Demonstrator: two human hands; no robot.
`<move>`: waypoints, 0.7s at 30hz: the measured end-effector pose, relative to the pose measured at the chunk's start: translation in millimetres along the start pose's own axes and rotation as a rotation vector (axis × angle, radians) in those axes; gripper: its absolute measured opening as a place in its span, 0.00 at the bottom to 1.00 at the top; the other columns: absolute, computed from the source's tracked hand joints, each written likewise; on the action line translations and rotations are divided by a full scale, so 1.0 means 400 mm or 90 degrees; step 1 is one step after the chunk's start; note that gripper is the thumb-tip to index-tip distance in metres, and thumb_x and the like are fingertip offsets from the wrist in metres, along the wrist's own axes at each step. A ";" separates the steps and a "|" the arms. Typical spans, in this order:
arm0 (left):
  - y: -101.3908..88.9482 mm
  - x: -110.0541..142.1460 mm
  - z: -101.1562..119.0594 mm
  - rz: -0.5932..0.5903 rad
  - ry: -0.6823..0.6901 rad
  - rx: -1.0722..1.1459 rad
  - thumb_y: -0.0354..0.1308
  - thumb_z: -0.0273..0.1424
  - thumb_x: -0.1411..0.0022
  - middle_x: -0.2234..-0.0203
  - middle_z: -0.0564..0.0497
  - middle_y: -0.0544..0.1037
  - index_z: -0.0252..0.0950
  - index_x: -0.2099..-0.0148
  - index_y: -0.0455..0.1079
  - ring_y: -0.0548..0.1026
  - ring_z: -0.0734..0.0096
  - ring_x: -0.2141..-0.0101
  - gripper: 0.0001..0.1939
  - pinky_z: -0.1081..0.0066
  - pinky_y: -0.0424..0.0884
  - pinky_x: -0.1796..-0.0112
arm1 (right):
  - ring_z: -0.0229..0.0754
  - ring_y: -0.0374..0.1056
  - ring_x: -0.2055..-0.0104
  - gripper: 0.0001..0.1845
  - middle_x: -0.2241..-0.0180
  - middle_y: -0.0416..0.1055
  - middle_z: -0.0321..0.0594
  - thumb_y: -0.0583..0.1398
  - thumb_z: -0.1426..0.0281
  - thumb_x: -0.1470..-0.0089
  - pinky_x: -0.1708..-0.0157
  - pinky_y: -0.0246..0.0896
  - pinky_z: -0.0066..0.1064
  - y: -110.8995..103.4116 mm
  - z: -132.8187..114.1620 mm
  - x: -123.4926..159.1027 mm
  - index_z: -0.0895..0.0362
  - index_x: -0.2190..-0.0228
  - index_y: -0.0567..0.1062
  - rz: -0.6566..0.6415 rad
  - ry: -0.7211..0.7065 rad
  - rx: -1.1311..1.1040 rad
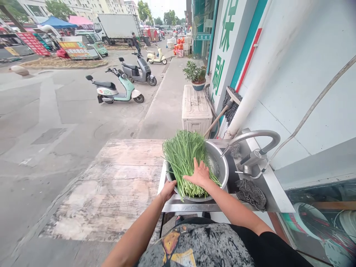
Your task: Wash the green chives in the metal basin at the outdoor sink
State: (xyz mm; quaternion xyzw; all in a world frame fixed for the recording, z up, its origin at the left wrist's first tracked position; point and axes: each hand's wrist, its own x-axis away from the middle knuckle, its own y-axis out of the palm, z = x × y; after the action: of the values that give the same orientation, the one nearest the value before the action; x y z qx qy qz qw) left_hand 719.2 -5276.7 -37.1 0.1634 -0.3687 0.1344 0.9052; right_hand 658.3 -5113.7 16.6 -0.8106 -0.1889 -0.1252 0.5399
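A thick heap of garlic chives [183, 152] lies in a round metal basin [224, 168], their cut ends toward me and some tips over the far rim. The basin stands in the steel sink [191, 206]. My right hand [200, 174] rests on the chives with its fingers spread, palm down. At the near left rim, my left hand [168, 190] grips the basin's edge, its fingertips partly hidden by the rim. Water shows in the basin's right side, below the end of the curved tap [257, 135].
Left of the sink is a worn wooden tabletop [119, 185]. A dark wet cloth [251, 194] and a steel scrubber [235, 150] lie on the sink's right side. Beyond stand a pale box [197, 104], a potted plant [198, 76], a mop [230, 105] and parked scooters [119, 87].
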 end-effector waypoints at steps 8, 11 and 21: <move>0.002 -0.010 -0.002 0.027 -0.003 0.004 0.56 0.19 0.54 0.81 0.52 0.72 0.31 0.62 0.67 0.71 0.71 0.83 0.14 0.68 0.73 0.78 | 0.72 0.25 0.34 0.75 0.34 0.27 0.64 0.68 0.45 0.71 0.41 0.22 0.61 0.066 -0.102 0.018 0.56 0.35 0.31 -0.009 -0.015 0.054; 0.004 -0.012 -0.002 0.029 -0.001 0.008 0.53 0.18 0.55 0.83 0.54 0.70 0.31 0.64 0.67 0.68 0.73 0.85 0.14 0.69 0.73 0.79 | 0.72 0.24 0.34 0.76 0.34 0.27 0.64 0.69 0.49 0.72 0.43 0.20 0.63 0.088 -0.112 0.013 0.55 0.35 0.31 -0.006 -0.004 0.070; -0.002 -0.021 -0.006 0.022 -0.003 0.004 0.52 0.17 0.59 0.83 0.55 0.69 0.33 0.63 0.64 0.68 0.73 0.85 0.17 0.67 0.74 0.78 | 0.72 0.27 0.34 0.74 0.34 0.28 0.62 0.70 0.52 0.70 0.43 0.26 0.61 0.110 -0.103 -0.001 0.50 0.35 0.30 0.028 0.028 0.111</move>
State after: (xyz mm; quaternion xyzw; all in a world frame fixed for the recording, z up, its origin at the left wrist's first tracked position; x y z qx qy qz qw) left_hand 715.3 -5277.4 -44.9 0.1600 -0.3729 0.1505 0.9015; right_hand 677.4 -5166.9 -4.2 -0.7615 -0.1692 -0.1142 0.6152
